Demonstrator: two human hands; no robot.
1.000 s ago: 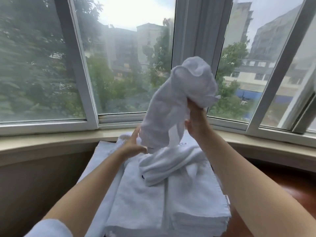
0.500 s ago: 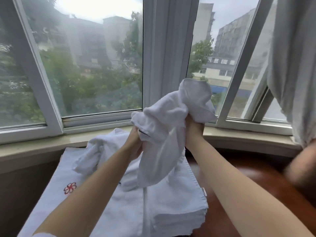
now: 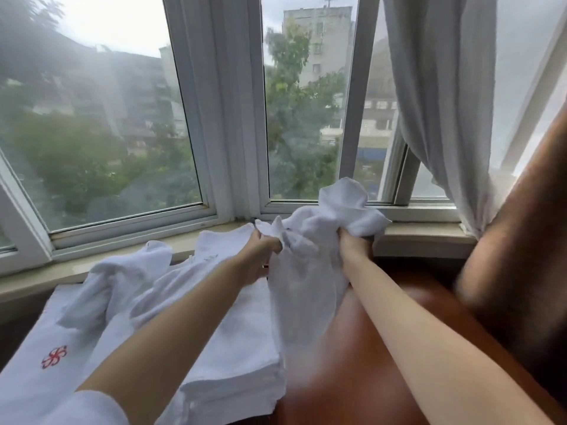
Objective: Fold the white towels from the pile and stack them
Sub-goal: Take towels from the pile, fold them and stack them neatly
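Observation:
A crumpled white towel [image 3: 310, 271] hangs in the air between my hands, above the wooden table. My left hand [image 3: 259, 256] grips its left edge. My right hand [image 3: 352, 243] clutches a bunch of it at the top right, and the cloth bulges above that fist. Below and to the left lies a stack of folded white towels [image 3: 242, 363]. More loose white towels [image 3: 135, 280] lie rumpled behind the stack, by the window sill.
A white cloth with a red flower emblem [image 3: 53, 357] lies under the towels at the left. The reddish wooden table [image 3: 352, 378] shows at the right. A window sill [image 3: 423, 233] runs behind, a grey curtain [image 3: 445, 118] hangs at the right, and a blurred brown shape [image 3: 521, 256] stands far right.
Both hands have carried the towel down and to the right, off the stack and over the wood. My view has swung right, showing the curtain.

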